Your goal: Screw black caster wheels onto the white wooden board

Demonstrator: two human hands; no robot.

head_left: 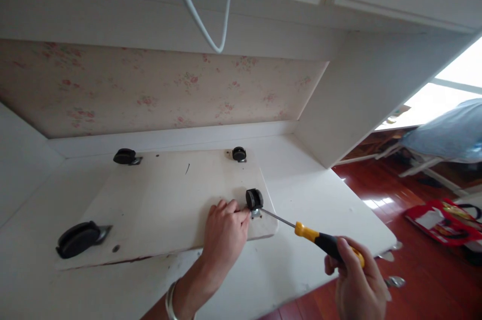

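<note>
My right hand (pixel 357 280) is wrapped round the yellow and black handle of a screwdriver (pixel 311 233). Its thin shaft slants up to the left, and the tip meets the metal mount of a black caster (pixel 254 199). This caster stands near the front right corner of a pale board (pixel 169 199). My left hand (pixel 226 224) rests on the board with curled fingers, fingertips against the base of the same caster. Whatever those fingers pinch is hidden. Other black casters sit at the back right (pixel 239 153), back left (pixel 124 156) and front left (pixel 80 240) corners.
The board lies on a white desktop (pixel 312 209) below a white shelf unit. A white cable (pixel 199 21) hangs down in front. Metal handles (pixel 394 281) stick out at the desk's right edge. A red bag (pixel 444 222) lies on the reddish wooden floor.
</note>
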